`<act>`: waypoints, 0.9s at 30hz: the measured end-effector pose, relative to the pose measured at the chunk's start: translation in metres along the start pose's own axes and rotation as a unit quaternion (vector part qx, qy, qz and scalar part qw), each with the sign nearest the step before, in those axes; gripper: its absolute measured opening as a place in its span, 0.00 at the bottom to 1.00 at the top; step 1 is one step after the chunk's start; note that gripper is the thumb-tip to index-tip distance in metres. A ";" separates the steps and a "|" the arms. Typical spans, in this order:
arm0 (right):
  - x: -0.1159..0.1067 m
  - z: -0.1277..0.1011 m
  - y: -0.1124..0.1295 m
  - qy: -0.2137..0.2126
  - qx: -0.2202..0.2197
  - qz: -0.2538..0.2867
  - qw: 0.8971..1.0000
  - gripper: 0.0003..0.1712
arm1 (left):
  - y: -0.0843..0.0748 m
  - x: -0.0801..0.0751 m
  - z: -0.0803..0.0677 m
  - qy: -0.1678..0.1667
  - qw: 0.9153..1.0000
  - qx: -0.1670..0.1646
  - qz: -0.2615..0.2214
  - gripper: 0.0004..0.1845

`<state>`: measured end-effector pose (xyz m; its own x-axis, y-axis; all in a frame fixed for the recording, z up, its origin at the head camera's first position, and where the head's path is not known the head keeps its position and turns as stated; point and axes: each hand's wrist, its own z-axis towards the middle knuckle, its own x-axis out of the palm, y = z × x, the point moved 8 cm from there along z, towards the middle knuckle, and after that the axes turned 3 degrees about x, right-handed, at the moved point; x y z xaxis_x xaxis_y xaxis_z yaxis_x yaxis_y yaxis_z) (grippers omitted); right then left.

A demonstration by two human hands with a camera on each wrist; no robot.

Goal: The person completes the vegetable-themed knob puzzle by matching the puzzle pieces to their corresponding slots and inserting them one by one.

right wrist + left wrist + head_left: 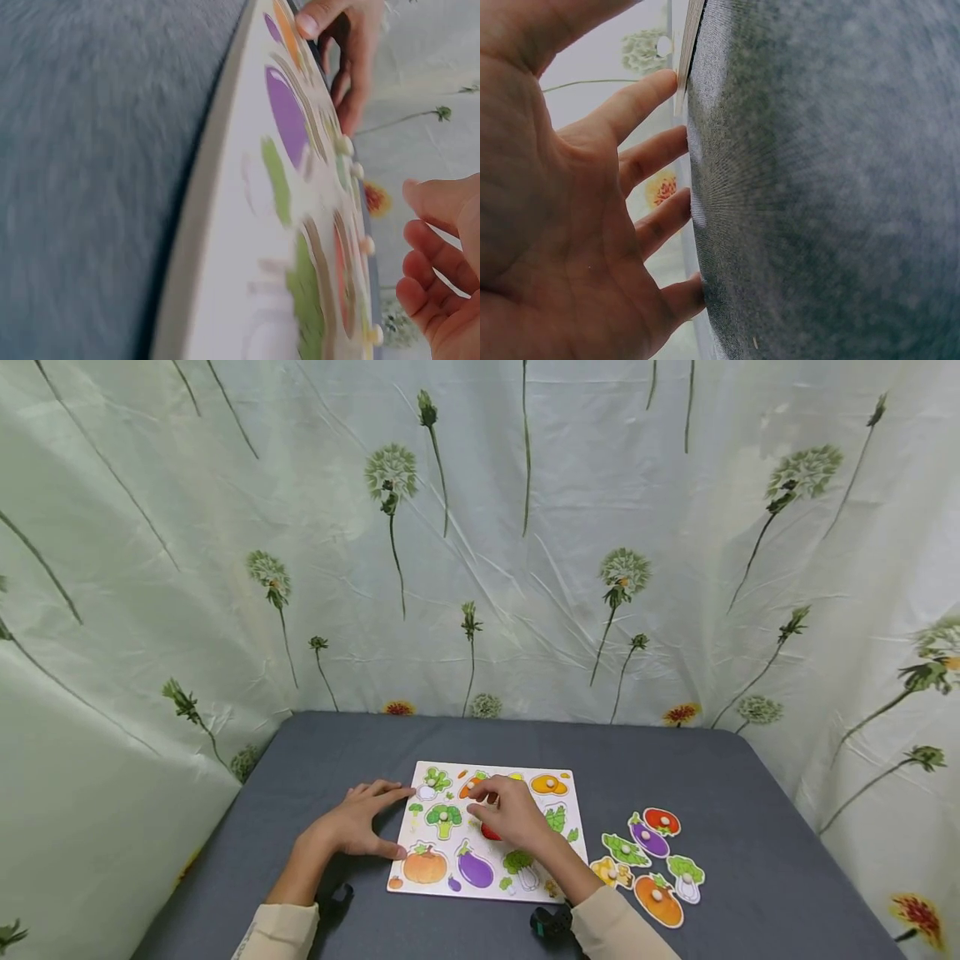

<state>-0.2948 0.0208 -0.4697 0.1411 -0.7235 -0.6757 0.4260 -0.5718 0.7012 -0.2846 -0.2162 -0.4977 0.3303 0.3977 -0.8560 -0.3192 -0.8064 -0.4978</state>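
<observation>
A white wooden peg puzzle board [420, 893] with painted vegetables lies flat on the table. My left hand [358, 822] spreads along its left side, thumb at the pumpkin corner and index finger at the upper edge; the left wrist view shows the other fingertips [676, 204] down at the cloth. Over the middle of the board hovers my right hand [510, 812], near the red tomato picture [489, 832]. Its thumb and loosely bent fingers [431, 244] stand apart with nothing between them. Several pegs [367, 245] stick up from the board in the right wrist view.
Right of the board lie several loose knobbed pieces: a tomato [670, 818], an eggplant [647, 838], a green vegetable [621, 847], a bok choy [683, 868], a yellow piece [606, 865] and a pumpkin [651, 906]. Behind the grey-covered table [337, 743] hangs a dandelion-print curtain [540, 635].
</observation>
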 end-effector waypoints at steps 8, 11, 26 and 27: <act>-0.025 -0.005 -0.010 -0.028 -0.002 -0.011 1.000 0.06 | 0.000 -0.001 -0.001 0.000 1.000 0.001 0.001 0.55; -0.034 -0.007 -0.013 -0.037 -0.006 -0.013 0.999 0.05 | 0.000 -0.001 0.000 0.000 1.000 -0.001 0.000 0.55; -0.087 -0.032 -0.046 -0.084 0.057 -0.048 0.994 0.06 | -0.002 -0.001 0.000 0.003 1.000 0.001 -0.002 0.55; -0.089 -0.033 -0.049 -0.085 0.059 -0.050 0.993 0.06 | -0.002 -0.001 0.000 0.003 1.000 0.000 -0.002 0.55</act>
<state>-0.2983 0.1264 -0.4509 -0.0544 -0.7094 -0.7027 0.3218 -0.6786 0.6602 -0.2841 -0.2155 -0.4960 0.3366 0.3977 -0.8536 -0.3189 -0.8047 -0.5007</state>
